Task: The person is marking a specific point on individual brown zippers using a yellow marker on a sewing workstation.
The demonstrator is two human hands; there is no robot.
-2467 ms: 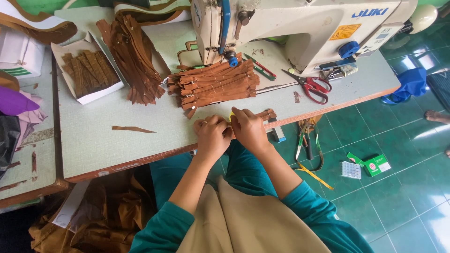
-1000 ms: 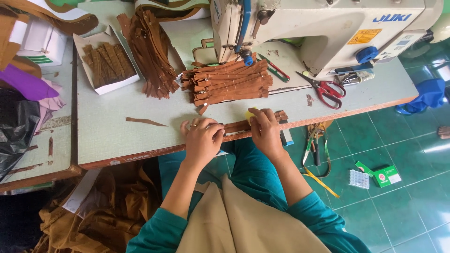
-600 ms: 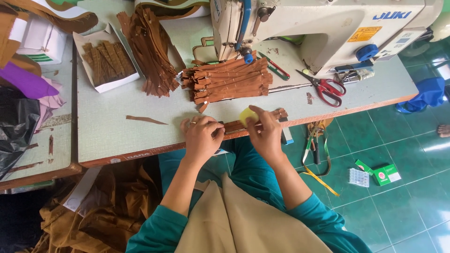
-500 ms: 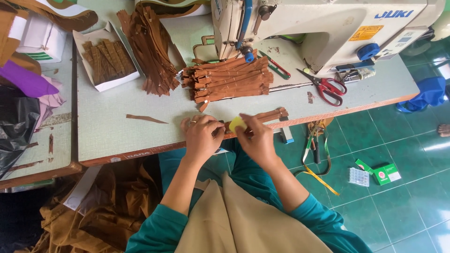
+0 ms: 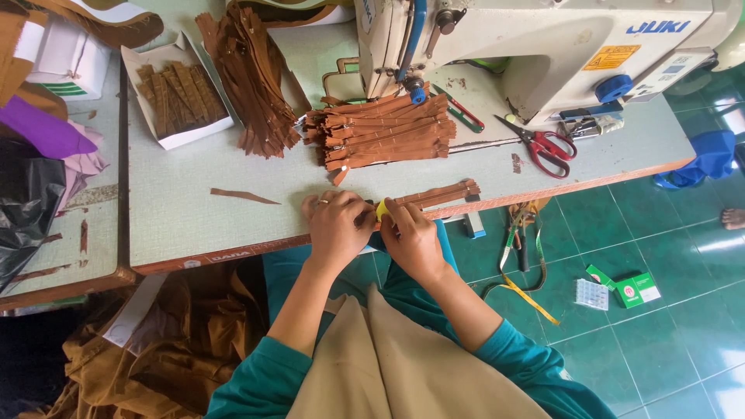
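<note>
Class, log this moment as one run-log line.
left hand: on zipper | right hand: pinching yellow piece | zipper pile behind | scissors right | table edge

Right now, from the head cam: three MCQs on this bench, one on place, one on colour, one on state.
1. Where do the scissors lie?
A. in the white box
B. on the table, right of the zipper stack
C. on the floor

2. What colour are the scissor handles?
A. red
B. green
C. black

3. How do the hands stand?
A. both off the table
B. one on the machine
C. both close together at the table's near edge, on a brown strip

Answers:
1 B: they lie on the table beside the zipper stack, under the sewing machine.
2 A: both loops show red.
3 C: left hand and right hand meet at the near edge, with a small yellow thing between them and the brown strip running off to the right.
</note>
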